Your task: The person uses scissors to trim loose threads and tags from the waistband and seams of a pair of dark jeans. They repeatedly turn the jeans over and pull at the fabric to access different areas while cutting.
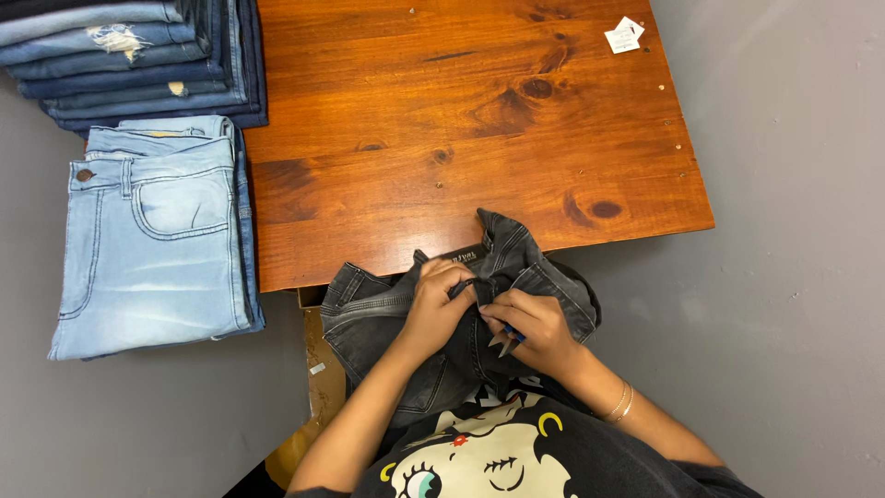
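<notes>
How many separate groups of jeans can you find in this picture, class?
3: a dark blue stack at the table's far left corner, a light blue folded pile at the left edge, and dark grey jeans in both hands. Stacked layers can't be counted exactly.

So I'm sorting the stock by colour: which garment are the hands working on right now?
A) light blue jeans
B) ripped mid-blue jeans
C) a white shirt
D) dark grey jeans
D: the left hand and right hand both grip the dark grey jeans at the table edge, while the light blue jeans lie folded apart.
</notes>
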